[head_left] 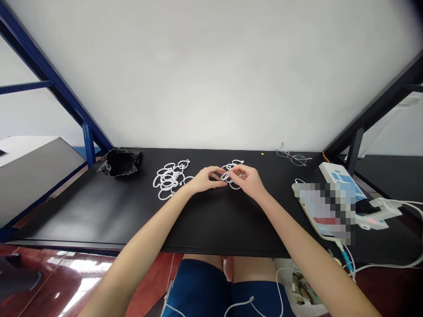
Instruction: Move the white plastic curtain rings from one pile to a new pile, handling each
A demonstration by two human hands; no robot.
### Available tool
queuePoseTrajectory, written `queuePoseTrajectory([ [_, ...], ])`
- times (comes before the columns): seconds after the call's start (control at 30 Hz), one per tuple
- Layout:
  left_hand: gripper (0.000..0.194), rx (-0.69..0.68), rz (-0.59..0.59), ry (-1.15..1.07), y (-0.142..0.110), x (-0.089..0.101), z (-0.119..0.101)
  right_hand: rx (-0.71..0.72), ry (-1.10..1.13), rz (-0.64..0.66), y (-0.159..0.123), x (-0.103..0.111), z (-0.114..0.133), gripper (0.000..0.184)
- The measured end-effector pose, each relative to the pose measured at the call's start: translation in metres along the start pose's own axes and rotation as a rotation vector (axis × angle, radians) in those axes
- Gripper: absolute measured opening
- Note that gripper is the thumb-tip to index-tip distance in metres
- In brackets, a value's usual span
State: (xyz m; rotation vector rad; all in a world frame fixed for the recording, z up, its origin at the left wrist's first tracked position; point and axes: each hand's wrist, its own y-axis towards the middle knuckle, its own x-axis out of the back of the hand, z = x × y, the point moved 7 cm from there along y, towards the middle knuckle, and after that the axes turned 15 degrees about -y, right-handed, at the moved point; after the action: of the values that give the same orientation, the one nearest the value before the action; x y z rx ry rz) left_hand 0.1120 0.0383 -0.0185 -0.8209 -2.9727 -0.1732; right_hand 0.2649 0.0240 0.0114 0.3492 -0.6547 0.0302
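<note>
My right hand [247,179] is closed in a pinch on a white ring [224,176], thin and plastic-looking. My left hand [207,179] reaches in from the other side with thumb and fingers apart. Its fingertips are close around the same ring; whether they touch it I cannot tell. Several more white rings [235,186] lie just behind and under my right fingers, partly hidden. Left of my left hand sits a looser heap of white rings [168,178], overlapping one another, some with a small knob on the rim.
A crumpled black plastic bag [121,164] stands open at the back left of the black table [99,211]. Eyeglasses [292,156] lie at the back right. A phone [322,211], partly blurred, a power strip [342,178] and a white cable [390,266] occupy the right side.
</note>
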Motion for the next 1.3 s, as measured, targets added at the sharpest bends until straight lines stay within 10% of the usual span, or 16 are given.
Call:
queuePoseTrajectory([
  [0.23,0.025,-0.156,-0.287,0.737,-0.008,0.03,-0.017,-0.076,-0.202,-0.307,0.008,0.033,-0.028,0.019],
  [0.4,0.025,-0.007,-0.509,1.109,-0.018,0.053,-0.033,-0.202,-0.226,-0.423,0.012,0.048,-0.053,0.015],
  [0.67,0.018,0.288,-0.194,1.04,-0.016,0.068,-0.006,-0.3,-0.337,-0.34,0.015,0.043,-0.077,0.011],
  [1.3,0.011,0.121,-0.035,0.885,-0.014,0.056,-0.004,-0.245,-0.321,-0.354,0.016,0.04,-0.071,0.021],
])
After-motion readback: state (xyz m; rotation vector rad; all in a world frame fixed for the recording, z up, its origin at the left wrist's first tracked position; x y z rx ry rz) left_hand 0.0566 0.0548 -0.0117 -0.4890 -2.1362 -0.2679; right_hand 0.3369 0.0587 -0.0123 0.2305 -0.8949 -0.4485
